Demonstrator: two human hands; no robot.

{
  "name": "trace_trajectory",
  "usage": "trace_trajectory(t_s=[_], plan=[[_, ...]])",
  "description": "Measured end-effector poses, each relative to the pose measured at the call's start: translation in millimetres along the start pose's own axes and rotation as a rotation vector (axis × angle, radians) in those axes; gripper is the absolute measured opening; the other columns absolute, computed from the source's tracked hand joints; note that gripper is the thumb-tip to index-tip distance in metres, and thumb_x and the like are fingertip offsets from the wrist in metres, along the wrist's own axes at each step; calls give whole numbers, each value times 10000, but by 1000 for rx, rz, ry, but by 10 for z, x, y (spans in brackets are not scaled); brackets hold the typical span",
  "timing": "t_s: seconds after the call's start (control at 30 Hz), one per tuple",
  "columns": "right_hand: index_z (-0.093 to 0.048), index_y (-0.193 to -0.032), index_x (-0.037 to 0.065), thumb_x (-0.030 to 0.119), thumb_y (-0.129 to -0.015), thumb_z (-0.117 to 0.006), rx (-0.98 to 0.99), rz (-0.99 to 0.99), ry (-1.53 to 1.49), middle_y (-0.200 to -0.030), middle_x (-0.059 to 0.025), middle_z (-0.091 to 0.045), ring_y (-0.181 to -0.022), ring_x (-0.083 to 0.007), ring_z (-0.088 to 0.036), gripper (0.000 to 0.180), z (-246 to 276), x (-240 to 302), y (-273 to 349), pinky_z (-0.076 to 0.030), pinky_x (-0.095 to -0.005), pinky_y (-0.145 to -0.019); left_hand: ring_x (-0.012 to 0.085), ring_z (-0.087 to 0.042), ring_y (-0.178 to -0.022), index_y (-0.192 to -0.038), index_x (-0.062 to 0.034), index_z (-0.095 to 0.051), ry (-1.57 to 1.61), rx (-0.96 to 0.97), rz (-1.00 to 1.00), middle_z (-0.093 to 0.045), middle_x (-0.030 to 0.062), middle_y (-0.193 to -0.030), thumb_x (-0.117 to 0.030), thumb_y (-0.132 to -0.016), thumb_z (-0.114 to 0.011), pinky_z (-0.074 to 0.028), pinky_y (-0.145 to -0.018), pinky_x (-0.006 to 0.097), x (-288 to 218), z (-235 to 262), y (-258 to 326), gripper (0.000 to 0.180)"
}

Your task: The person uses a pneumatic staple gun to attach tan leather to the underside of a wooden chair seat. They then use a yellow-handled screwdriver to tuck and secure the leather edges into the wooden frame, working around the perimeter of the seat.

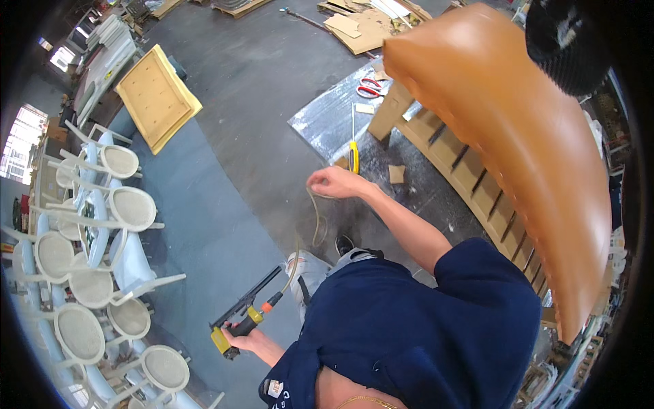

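Note:
My left hand (248, 342), low on the left, is wrapped round the handle of a yellow and black pneumatic staple gun (254, 316). From the gun's orange fitting, a thin, pale air hose (315, 221) loops up to my right hand (334, 182). That hand is closed, its fingers pinched on the hose near the worktable's edge. A yellow-handled screwdriver (353, 158) lies just beyond it. To the right stands a curved wooden slatted frame (449, 153), topped by a large piece covered in brown leather (538, 136).
Red-handled pliers (368, 87) and small wood scraps (396, 174) lie on the wrapped worktable (327, 116). Many pale chairs (133, 208) are stacked along the left. A yellow padded panel (158, 99) leans beyond them. Flat boards (361, 31) lie at the back.

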State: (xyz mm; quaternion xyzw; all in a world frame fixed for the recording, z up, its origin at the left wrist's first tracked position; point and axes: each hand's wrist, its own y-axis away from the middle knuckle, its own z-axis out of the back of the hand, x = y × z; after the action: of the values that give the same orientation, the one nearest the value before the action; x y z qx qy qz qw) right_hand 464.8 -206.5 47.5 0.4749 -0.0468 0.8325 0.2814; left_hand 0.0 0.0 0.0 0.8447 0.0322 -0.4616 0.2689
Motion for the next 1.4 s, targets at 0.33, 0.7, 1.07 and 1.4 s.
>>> trace_trajectory(t_s=[0.33, 0.7, 1.07, 1.4], plan=[[-701, -1126, 36, 203, -919, -615, -580, -375, -296, -923, -80, -739, -713, -124, -694, 280, 942, -765, -1973, -539, -285, -624, 165, -573, -839, -916, -98, -601, -80, -80, 123, -601, 30, -869, -260, -864, -689, -503, -819, 350, 986, -1174, -1970, 191], [-746, -1061, 72, 298, -803, -689, -1226, -1075, 105, -916, -147, -757, -871, -278, -739, 347, 2428, -2422, -1762, -586, -407, -777, 193, -600, -878, -1078, -103, -623, -284, 185, 116, -597, 67, -942, -169, -808, -787, -508, -840, 349, 1214, -4167, -2272, 323], [-701, -1177, 104, 586, -768, -738, -1334, -1727, -202, -1237, -150, -676, -1153, -337, -644, 633, 3134, -3085, -1413, -507, -483, -962, 202, -604, -912, -1093, -81, -619, -597, 278, 241, -636, 91, -1030, -183, -887, -700, -543, -847, 394, 1699, -4834, -2066, 244], [-667, -757, 71, 265, -767, -763, -1641, -1395, -643, -802, -71, -663, -589, -136, -583, 216, 3005, -3797, -1314, -456, -299, -483, 163, -576, -987, -1179, -63, -631, -679, 409, 278, -637, 54, -1077, -271, -887, -724, -469, -904, 371, 2036, -5588, -1473, 370]])
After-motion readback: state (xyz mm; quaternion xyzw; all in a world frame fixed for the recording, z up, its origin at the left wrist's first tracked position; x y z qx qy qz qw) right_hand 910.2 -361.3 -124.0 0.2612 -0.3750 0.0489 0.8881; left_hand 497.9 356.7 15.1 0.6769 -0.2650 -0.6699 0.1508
